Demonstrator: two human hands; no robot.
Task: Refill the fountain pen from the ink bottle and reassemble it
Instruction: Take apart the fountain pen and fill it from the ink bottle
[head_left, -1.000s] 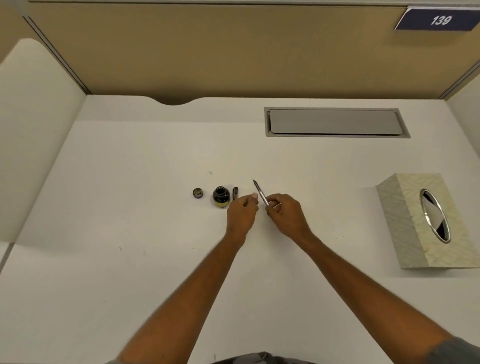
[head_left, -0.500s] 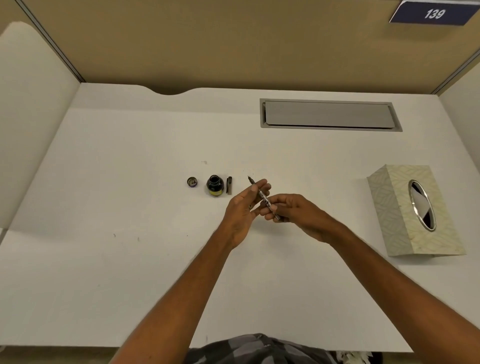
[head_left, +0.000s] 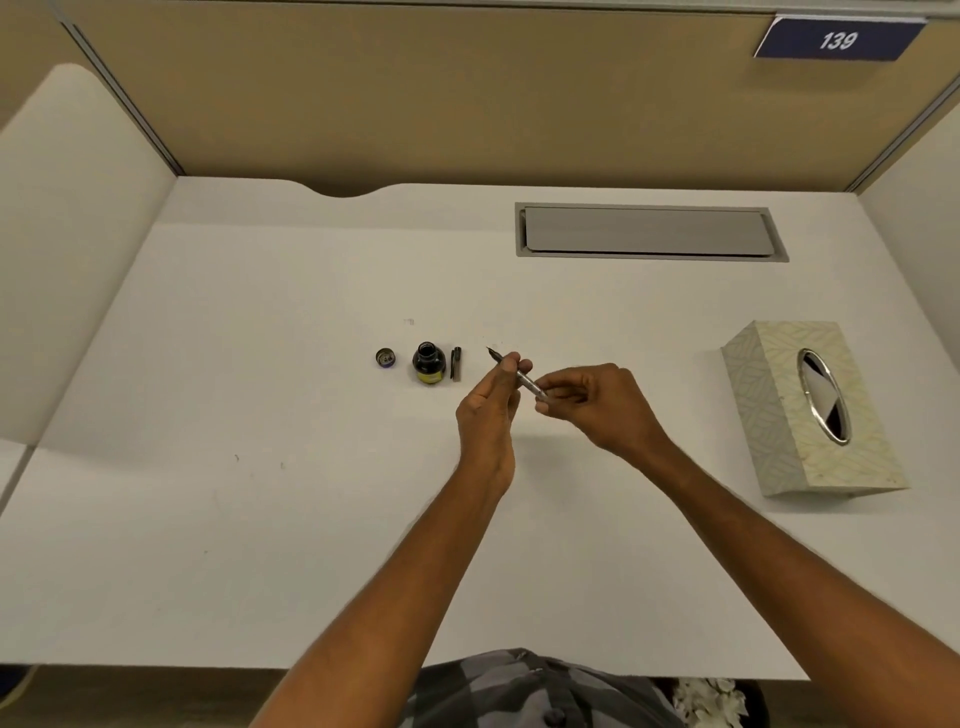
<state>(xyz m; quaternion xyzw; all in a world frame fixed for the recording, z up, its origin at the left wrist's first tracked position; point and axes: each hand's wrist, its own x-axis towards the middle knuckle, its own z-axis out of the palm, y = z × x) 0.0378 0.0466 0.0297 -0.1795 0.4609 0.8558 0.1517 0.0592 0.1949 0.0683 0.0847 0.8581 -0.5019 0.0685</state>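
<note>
- Pen (head_left: 527, 383): nib toward 10 o'clock; left hand (head_left: 485, 415) pinches the front, right hand (head_left: 605, 405) the rear, fingers clamped on it.
- Bottle (head_left: 429, 361): open, at pen's 9 o'clock; lid (head_left: 385, 357) beside.

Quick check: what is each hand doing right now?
Left hand: closed, gripping the fountain pen near its nib end.
Right hand: closed, pinching the pen's rear end.

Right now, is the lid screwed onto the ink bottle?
No, the ink bottle stands open, and its lid lies apart on the desk beside it.
</note>
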